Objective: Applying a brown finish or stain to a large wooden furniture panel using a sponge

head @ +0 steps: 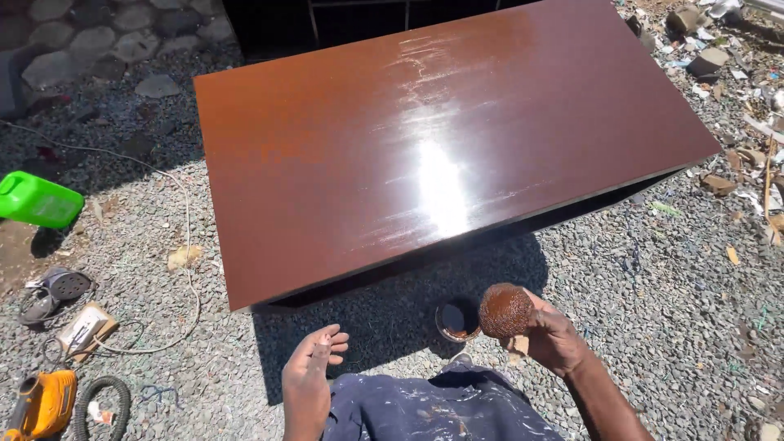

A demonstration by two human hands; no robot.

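Stain-soaked brown pad [505,311], a round wad, is pinched in the grip of the right hand [554,336], raised above the gravel ground [653,286] just right of a small dark tin [457,320] and near the front edge of the glossy brown cabinet panel [367,147]. Left hand [313,367] is empty, its grip spread loosely with palm turned up, over the paint-spattered blue clothing [433,408]. Green canister [37,199], orange power tool [42,402] and white cord [184,237] lie well apart to the left.

Glossy brown tabletop [425,139]; rough, perhaps fibrous pad [505,311].
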